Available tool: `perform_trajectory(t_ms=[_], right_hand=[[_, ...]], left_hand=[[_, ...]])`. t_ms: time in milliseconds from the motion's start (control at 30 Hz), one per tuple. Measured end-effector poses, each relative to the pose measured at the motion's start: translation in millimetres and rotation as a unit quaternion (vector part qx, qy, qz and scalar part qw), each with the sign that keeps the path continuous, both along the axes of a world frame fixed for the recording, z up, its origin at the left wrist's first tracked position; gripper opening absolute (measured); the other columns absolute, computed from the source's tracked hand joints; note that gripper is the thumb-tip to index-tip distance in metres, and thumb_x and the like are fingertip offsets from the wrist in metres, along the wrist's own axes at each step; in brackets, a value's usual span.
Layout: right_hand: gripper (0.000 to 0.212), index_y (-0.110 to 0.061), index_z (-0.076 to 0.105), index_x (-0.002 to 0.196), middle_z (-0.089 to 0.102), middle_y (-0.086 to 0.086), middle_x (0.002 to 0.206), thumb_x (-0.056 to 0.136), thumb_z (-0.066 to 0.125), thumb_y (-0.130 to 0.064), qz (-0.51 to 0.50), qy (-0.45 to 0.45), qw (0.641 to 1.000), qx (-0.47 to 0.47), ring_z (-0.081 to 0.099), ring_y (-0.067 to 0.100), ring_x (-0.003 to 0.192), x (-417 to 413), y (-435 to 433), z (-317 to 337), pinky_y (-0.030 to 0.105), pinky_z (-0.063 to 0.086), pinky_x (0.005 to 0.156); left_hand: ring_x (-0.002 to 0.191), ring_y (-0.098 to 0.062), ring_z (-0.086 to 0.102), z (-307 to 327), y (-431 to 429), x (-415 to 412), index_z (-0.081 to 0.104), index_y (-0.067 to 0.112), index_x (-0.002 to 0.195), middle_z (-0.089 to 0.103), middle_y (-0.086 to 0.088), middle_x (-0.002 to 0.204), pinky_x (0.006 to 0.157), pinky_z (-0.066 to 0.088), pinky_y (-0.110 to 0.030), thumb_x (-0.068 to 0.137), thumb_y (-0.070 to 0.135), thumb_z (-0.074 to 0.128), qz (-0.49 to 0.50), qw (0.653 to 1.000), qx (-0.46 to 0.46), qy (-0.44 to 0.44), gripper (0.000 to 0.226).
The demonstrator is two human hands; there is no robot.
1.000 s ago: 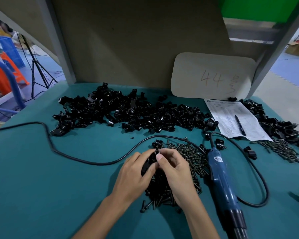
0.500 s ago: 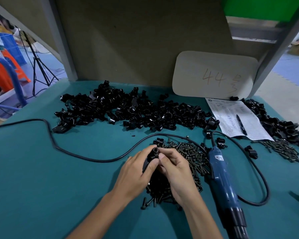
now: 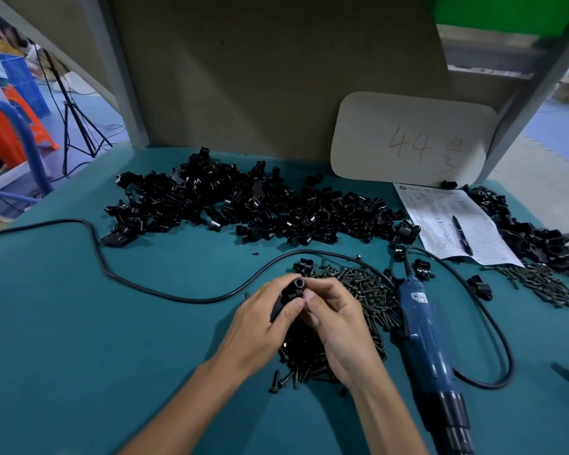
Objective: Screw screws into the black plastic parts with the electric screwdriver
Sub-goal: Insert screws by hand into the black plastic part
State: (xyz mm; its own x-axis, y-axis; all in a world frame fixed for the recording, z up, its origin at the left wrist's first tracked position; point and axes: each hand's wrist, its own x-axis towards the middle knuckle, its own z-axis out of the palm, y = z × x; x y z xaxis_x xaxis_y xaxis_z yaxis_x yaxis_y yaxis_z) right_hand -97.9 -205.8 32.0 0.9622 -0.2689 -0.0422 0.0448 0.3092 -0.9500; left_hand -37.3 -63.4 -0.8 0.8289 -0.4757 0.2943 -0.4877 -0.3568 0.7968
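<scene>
Since 1 second ago the right thumb has slid off the part's top, baring a round hollow socket. I see the left hand [image 3: 263, 320] and right hand [image 3: 339, 323] both pinching 1 glossy black plastic part [image 3: 293, 290], fingers [image 3: 309, 294] curled close round it, just above the heap of dark threaded screws [image 3: 365, 290] on the matte teal desk [image 3: 79, 323]. 1 blue electric screwdriver [image 3: 427, 336] lies beside the screws, its smooth black cable [image 3: 145, 284] looping left. 1 long heap of black parts [image 3: 243, 205] lies behind.
</scene>
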Motion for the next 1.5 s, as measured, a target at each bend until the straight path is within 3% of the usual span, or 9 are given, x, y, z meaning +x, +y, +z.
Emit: perform_trajectory(t_ms=[433, 800, 967, 1200, 1333, 1500], right_hand=[[0.025, -0.029, 0.078, 0.103, 0.076, -0.005, 0.109, 0.101, 0.063, -0.01, -0.02, 0.0, 0.998, -0.057, 0.072, 0.011, 0.103, 0.8, 1.1, -0.7, 0.022, 0.056, 0.081], [0.023, -0.018, 0.077, 0.104, 0.075, 0.008, 0.113, 0.101, 0.06, -0.003, 0.007, -0.017, 1.0, -0.018, 0.071, 0.022, 0.11, 0.8, -0.7, -0.3, 0.028, 0.057, 0.088], [0.024, -0.019, 0.077, 0.103, 0.076, 0.001, 0.106, 0.102, 0.058, -0.004, 0.003, -0.011, 1.0, -0.017, 0.073, 0.015, 0.101, 0.5, 1.9, 0.3, 0.024, 0.057, 0.082], [0.023, -0.018, 0.077, 0.103, 0.076, 0.002, 0.108, 0.102, 0.059, -0.004, 0.008, -0.009, 1.0, -0.026, 0.073, 0.014, 0.102, 0.2, 1.0, 1.1, 0.022, 0.057, 0.082], [0.023, -0.021, 0.077, 0.103, 0.076, -0.001, 0.107, 0.101, 0.06, -0.006, 0.008, -0.001, 0.999, -0.031, 0.072, 0.011, 0.102, -0.3, 1.0, 0.2, 0.022, 0.056, 0.082], [0.024, -0.022, 0.077, 0.103, 0.076, 0.0, 0.109, 0.101, 0.06, -0.006, 0.013, -0.007, 0.999, -0.036, 0.072, 0.014, 0.106, 0.3, 0.2, -0.6, 0.024, 0.057, 0.085]], left_hand=[[0.124, 0.006, 0.051, -3.2, -0.6, 0.0, 0.04, 0.046, 0.143, 0.055, 0.024, 0.134, 0.096, 0.046, -0.02, 0.099, 0.067, 0.039, 0.0, 1.0, 0.016, 0.008, 0.048], [0.122, 0.004, 0.052, 1.8, -0.5, -2.3, 0.043, 0.04, 0.141, 0.057, 0.02, 0.132, 0.096, 0.042, -0.012, 0.101, 0.059, 0.04, -0.008, 1.0, 0.009, -0.003, 0.044], [0.119, 0.008, 0.052, 2.4, -0.1, -3.1, 0.042, 0.044, 0.136, 0.057, 0.025, 0.128, 0.09, 0.04, -0.005, 0.102, 0.059, 0.04, -0.004, 1.0, 0.009, 0.001, 0.038], [0.123, 0.011, 0.046, -1.7, -0.8, -0.9, 0.035, 0.049, 0.14, 0.051, 0.024, 0.137, 0.094, 0.037, -0.01, 0.102, 0.062, 0.036, -0.005, 0.999, 0.039, 0.011, 0.041], [0.127, 0.024, 0.032, -2.8, 0.2, -0.3, 0.027, 0.057, 0.145, 0.04, 0.032, 0.142, 0.098, 0.029, -0.006, 0.099, 0.071, 0.031, -0.007, 0.999, 0.037, 0.011, 0.048], [0.129, 0.017, 0.037, -3.6, -0.7, 0.9, 0.03, 0.058, 0.144, 0.045, 0.028, 0.143, 0.099, 0.032, -0.009, 0.099, 0.071, 0.031, -0.006, 0.999, 0.035, 0.003, 0.047]])
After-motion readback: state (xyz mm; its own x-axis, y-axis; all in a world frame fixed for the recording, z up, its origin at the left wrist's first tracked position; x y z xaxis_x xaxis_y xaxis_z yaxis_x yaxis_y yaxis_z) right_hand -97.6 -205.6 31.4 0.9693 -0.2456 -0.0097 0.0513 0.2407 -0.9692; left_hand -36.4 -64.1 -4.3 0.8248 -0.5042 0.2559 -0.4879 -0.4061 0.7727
